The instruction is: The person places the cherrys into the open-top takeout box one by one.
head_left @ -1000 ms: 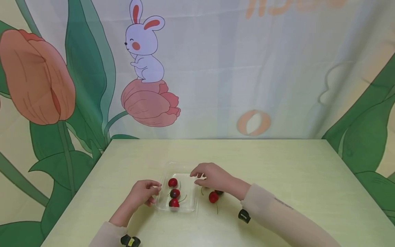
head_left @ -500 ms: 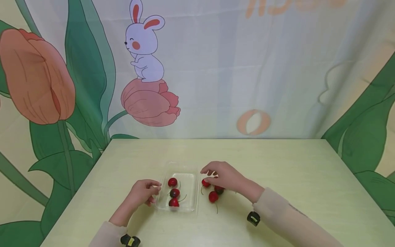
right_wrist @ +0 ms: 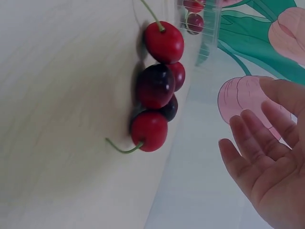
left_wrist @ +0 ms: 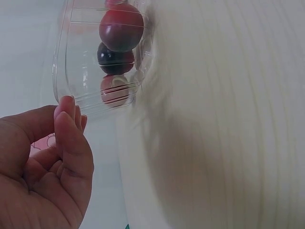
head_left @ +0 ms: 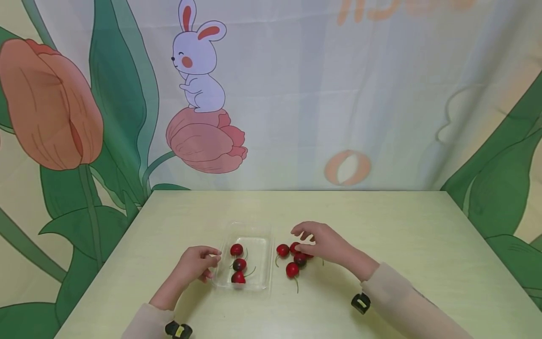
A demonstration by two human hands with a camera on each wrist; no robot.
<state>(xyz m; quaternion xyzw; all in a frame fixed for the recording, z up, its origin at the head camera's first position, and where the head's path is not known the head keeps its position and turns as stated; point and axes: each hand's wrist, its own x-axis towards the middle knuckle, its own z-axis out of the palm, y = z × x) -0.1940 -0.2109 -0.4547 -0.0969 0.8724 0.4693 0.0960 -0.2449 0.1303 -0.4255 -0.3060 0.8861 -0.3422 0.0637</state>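
Cherries (head_left: 239,265), head view: we count 3 in a clear tray (head_left: 259,249) on a pale table (head_left: 394,245), + 5 more in a cluster (head_left: 292,270) just R of it. L hand (head_left: 195,264) pinches tray's L edge; R hand (head_left: 325,242), empty w/ fingers loosely bent, hovers over cluster. L wrist view: we see thumb & fingertips meet at tray rim, cherries lined up inside. R wrist view: we see R hand's fingers apart from cluster, palm showing.

1. On the table (head_left: 381,216) stood a container (head_left: 259,249), three cherries (head_left: 239,264) in its left half.
2. Loose cherries (head_left: 292,270) lay to its right.
3. The left hand (head_left: 196,264) was at the container's left edge, the right hand (head_left: 323,241) over the loose cherries' right side.
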